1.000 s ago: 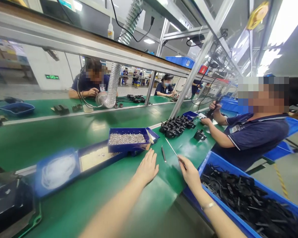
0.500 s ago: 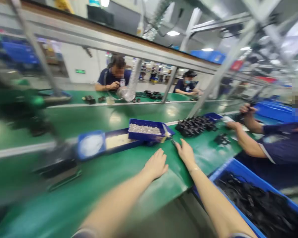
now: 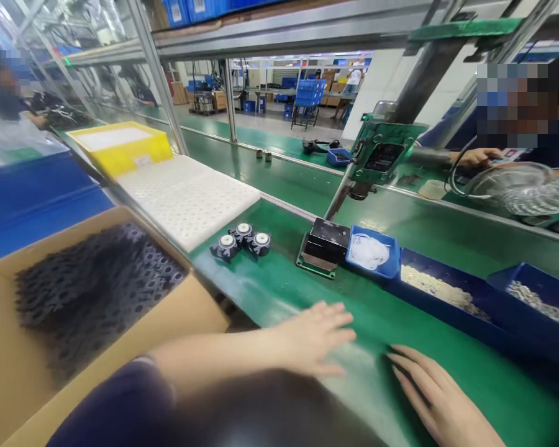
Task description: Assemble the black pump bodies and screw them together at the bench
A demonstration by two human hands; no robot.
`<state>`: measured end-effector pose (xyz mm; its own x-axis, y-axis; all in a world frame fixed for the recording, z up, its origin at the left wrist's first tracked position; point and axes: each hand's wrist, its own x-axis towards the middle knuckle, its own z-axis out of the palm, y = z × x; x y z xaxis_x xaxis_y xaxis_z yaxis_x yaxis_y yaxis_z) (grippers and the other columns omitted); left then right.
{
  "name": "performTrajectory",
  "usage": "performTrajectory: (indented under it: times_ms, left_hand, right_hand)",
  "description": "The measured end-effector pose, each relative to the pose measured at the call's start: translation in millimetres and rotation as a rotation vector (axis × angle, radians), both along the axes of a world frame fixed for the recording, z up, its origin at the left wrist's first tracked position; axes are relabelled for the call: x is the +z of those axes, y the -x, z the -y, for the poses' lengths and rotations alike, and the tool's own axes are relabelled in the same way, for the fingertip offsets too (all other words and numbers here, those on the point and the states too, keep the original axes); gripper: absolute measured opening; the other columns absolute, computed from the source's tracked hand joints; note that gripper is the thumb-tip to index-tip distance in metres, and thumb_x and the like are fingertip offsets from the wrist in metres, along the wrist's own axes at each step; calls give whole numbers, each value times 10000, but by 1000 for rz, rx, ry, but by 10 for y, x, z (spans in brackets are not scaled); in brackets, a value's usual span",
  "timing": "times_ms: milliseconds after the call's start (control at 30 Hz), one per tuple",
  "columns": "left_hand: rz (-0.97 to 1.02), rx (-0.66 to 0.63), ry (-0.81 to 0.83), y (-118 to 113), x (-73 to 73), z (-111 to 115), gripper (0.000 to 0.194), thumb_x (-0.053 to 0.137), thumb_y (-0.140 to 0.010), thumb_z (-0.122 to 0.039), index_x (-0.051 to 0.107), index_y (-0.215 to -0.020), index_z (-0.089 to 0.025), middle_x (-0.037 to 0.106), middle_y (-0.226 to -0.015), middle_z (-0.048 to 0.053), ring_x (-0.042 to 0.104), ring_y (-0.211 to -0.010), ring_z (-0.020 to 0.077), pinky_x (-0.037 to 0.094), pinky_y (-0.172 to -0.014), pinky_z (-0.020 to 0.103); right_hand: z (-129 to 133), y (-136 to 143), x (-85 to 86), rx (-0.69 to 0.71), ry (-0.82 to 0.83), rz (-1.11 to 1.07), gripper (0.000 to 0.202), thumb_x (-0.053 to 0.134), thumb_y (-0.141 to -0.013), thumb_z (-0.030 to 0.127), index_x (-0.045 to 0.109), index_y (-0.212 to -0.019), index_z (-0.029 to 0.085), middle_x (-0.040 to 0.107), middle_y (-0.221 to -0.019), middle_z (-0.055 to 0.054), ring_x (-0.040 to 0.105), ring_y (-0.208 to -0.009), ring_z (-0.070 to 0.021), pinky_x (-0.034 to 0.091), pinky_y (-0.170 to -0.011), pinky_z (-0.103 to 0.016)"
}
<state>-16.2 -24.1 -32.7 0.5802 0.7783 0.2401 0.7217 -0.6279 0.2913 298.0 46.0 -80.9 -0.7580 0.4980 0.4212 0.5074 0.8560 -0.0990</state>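
My left hand (image 3: 314,338) is over the green bench top (image 3: 279,292), fingers spread and nothing in it. Lower right, my right hand (image 3: 440,391) has its fingers stretched out over the bench, with no object visible in it. Beyond my left hand sit three dark plastic parts with white round centres (image 3: 243,231). Near them stands a black block on a green base (image 3: 328,239), under a green press head (image 3: 382,155). To its right runs a row of blue bins: one with white rings (image 3: 370,251), one with small cream pieces (image 3: 440,285), one with small metal pieces (image 3: 540,304).
A cardboard box (image 3: 205,310) of dark plastic parts stands at the left. Behind it are a white perforated board (image 3: 181,198) and a yellow bin (image 3: 135,162). A co-worker's hand (image 3: 482,156) shows across the line, beside a clear flexible duct (image 3: 540,189).
The view has swung left, bringing the cardboard box and press into sight. The tool by my right hand is no longer seen there. My left hand's fingers have spread.
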Motion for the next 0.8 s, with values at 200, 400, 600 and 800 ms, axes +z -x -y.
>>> performTrajectory:
  times_ms: [200, 400, 600, 800]
  left_hand:
    - [-27, 499, -239, 962, 332, -128, 566, 570, -913, -428, 447, -1382, -138, 412, -1513, 174, 240, -1477, 375, 264, -1166, 604]
    - [26, 151, -247, 670, -49, -117, 558, 519, -926, -395, 382, -1420, -176, 338, -1561, 158, 179, -1504, 362, 278, -1165, 627]
    - [-165, -323, -219, -303, -478, 43, 737, 633, -821, -523, 409, -1455, -222, 401, -1546, 142, 344, -1439, 385, 433, -1076, 595]
    - [-239, -365, -404, -542, -586, -2, 687, 591, -839, -545, 473, -1430, -215, 489, -1485, 139, 466, -1366, 366, 440, -1060, 594]
  right_hand:
    - [82, -339, 426, -521, -131, -180, 395, 475, -966, 427, 546, -1276, 193, 626, -1221, -132, 591, -1160, -246, 450, -1039, -388]
    - [1722, -2044, 215, -1664, -375, -36, 618, 435, -934, 506, 540, -1215, -34, 608, -1002, -332, 578, -1041, -447, 469, -789, -543]
    - [2919, -2457, -84, -1805, -132, 283, 506, 396, -942, 546, 618, -738, 140, 612, -659, -193, 588, -618, -323, 409, -589, -416]
    - [2875, -2664, -52, -1683, -37, 395, 413, 436, -981, 403, 553, -658, 174, 634, -682, -150, 587, -671, -242, 423, -651, -349]
